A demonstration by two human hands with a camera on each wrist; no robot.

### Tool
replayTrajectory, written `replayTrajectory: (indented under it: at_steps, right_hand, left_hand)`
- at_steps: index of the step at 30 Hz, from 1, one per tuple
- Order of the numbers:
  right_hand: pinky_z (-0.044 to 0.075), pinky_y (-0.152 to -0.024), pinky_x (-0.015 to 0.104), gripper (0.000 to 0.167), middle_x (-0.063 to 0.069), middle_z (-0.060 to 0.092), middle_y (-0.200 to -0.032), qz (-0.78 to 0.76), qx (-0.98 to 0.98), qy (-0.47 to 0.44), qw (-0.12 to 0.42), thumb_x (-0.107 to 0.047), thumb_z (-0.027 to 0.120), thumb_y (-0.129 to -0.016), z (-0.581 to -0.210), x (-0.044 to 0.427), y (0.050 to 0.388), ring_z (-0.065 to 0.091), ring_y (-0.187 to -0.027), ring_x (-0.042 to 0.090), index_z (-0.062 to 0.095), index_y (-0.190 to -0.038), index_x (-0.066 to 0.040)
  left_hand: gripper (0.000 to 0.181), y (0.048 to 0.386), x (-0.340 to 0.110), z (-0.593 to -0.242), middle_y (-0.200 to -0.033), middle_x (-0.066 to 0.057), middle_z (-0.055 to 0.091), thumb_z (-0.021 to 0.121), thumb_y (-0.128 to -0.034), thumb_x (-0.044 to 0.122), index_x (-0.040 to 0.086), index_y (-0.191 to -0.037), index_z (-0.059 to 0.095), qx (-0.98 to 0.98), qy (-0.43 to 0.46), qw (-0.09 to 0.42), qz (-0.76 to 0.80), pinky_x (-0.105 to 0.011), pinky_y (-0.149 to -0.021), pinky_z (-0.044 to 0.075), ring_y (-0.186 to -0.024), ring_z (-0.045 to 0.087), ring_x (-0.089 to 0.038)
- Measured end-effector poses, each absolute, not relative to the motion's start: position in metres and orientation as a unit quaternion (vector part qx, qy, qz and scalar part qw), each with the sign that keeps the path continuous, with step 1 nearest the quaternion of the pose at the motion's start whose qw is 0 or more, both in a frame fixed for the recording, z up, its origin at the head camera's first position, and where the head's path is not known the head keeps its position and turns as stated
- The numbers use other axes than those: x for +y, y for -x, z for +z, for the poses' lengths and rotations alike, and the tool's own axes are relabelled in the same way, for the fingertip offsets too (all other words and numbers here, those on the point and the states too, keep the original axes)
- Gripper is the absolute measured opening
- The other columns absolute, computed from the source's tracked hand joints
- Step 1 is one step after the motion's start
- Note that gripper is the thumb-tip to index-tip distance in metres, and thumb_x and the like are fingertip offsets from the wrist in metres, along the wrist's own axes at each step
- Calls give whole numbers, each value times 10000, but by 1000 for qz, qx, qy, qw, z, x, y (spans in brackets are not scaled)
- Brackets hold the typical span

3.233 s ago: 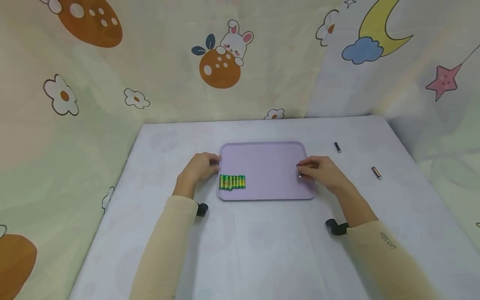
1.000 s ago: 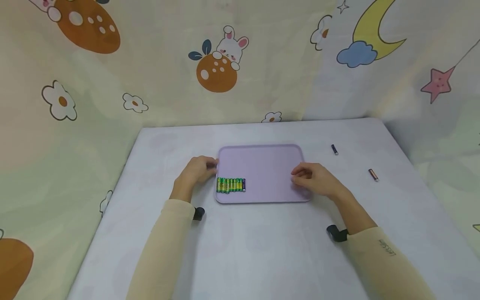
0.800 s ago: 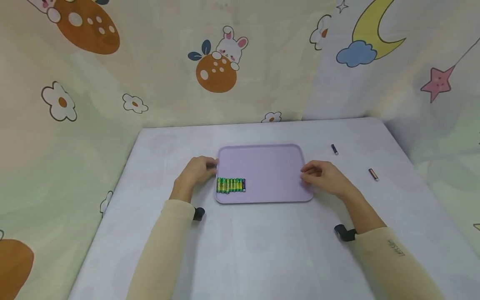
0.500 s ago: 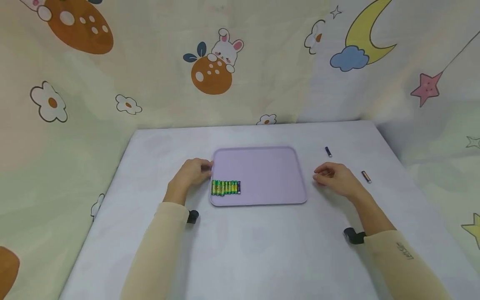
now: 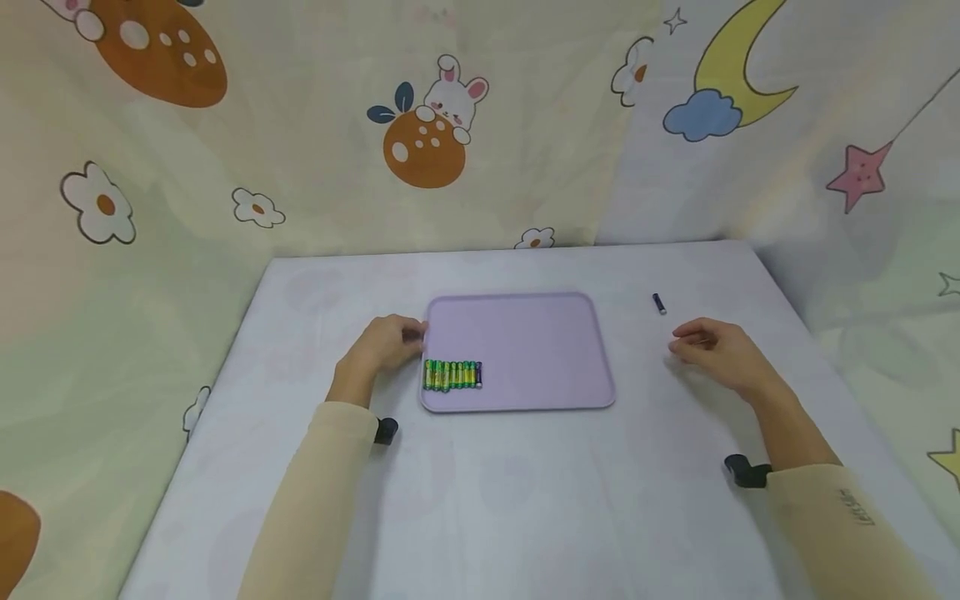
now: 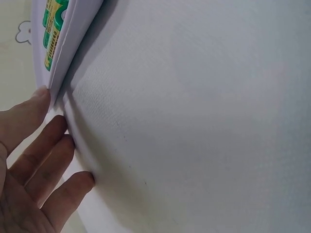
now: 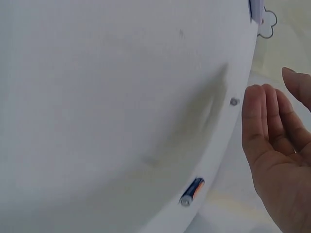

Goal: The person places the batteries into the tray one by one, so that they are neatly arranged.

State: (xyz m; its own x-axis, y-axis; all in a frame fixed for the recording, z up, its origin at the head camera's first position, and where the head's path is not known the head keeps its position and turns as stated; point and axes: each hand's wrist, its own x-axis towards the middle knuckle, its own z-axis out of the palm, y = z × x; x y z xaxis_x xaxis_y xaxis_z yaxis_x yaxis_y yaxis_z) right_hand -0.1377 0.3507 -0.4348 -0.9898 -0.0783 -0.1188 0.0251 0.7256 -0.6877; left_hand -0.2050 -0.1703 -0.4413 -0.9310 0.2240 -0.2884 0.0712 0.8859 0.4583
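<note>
My left hand (image 5: 382, 346) is at the left edge of a lilac tray (image 5: 525, 333). In the left wrist view its thumb touches the tray's rim and the fingers lie loosely bent beside it. A row of green-and-yellow batteries (image 5: 450, 376) lies in the tray's near left corner, with one dark battery (image 5: 478, 375) at the row's right end. My right hand (image 5: 723, 354) hovers right of the tray, fingers loosely bent and holding nothing. A dark-blue-and-orange battery (image 7: 192, 192) lies near it in the right wrist view; the hand hides it in the head view.
Another dark battery (image 5: 659, 303) lies on the white table (image 5: 525, 500), beyond the right hand. It shows end-on in the right wrist view. A patterned cloth (image 5: 315, 125) hangs behind the table and at both sides.
The dark battery held by my right hand earlier now lies at the end of the row. That hand has moved right, off the tray, over the table. My left hand stays at the tray's edge.
</note>
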Motion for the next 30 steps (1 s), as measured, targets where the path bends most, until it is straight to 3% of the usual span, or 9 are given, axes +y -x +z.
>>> replayTrajectory:
  at_steps: [5, 13, 17, 23, 30]
  right_hand:
    - [492, -701, 130, 505, 247, 635, -1252, -338, 939, -7, 58, -385, 629, -1024, -434, 372, 139, 596, -1133, 385, 582, -1321, 21]
    - [450, -665, 108, 573, 291, 613, -1294, -315, 947, -57, 30, -426, 594, -1031, -439, 412, 139, 578, -1139, 368, 551, -1360, 41]
    - [448, -698, 170, 626, 313, 574, -1322, -325, 941, -84, 35, -436, 582, -1032, -443, 420, 138, 540, -1185, 431, 501, -1396, 66]
    - [508, -807, 391, 684, 336, 542, -1357, -338, 933, -106, 56, -441, 594, -1021, -451, 424, 137, 507, -1235, 494, 452, -1427, 91]
    - [510, -830, 509, 645, 314, 571, -1291, -322, 936, -129, 55, -402, 668, -984, -460, 424, 138, 543, -1166, 478, 503, -1374, 84]
  left_hand:
    - [464, 204, -171, -440, -1510, -122, 554, 667, -1008, 255, 124, -1448, 596, 956, -79, 165, 228, -522, -1238, 323, -1465, 421, -364]
    - [463, 204, -171, -440, -1507, -119, 558, 663, -1009, 255, 131, -1451, 596, 955, -73, 172, 231, -521, -1235, 329, -1463, 425, -363]
    - [464, 204, -172, -440, -1506, -114, 561, 668, -1005, 253, 140, -1450, 600, 954, -69, 177, 233, -518, -1236, 328, -1466, 423, -360]
    - [458, 205, -172, -443, -1516, -113, 551, 671, -1003, 259, 160, -1446, 607, 954, -66, 177, 235, -526, -1235, 326, -1471, 412, -366]
    - [463, 205, -171, -441, -1528, -102, 541, 685, -997, 278, 189, -1446, 610, 953, -62, 178, 236, -521, -1240, 321, -1480, 401, -359]
